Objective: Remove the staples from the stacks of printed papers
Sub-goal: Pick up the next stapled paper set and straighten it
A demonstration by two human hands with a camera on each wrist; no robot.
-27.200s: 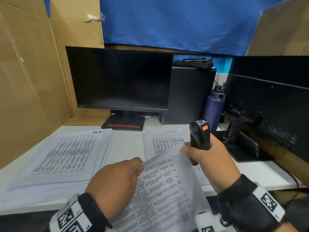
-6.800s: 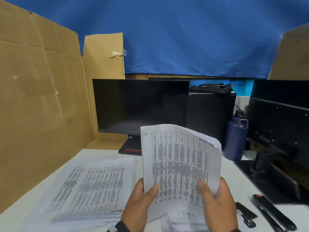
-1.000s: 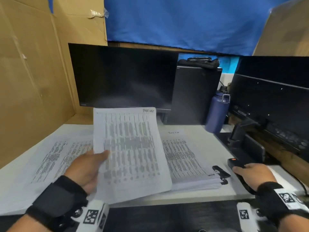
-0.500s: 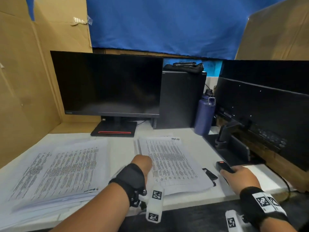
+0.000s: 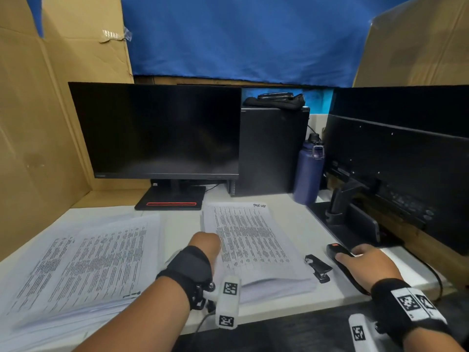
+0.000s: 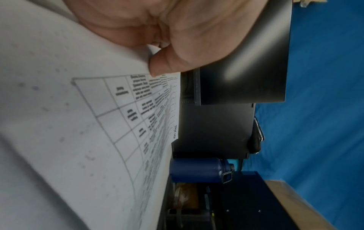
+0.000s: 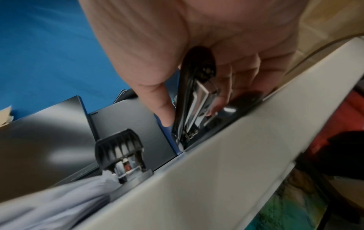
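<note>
Left hand [image 5: 206, 243]: we pinch the paper stack [image 5: 253, 240] near the desk's [image 5: 299, 222] front edge.
Right hand [image 5: 365, 262]: we grip the stapler [image 5: 340, 260] by the right edge.

Left hand [image 5: 205, 243] fingers hidden under paper stack [image 5: 253, 240] beside monitor [image 5: 157, 130]; print blurred; stapler [image 5: 341, 257] rear covered by right hand [image 5: 368, 265].

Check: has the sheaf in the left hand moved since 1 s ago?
Yes. The sheaf went from raised before the monitor down onto the right stack; left hand rests on it.
</note>
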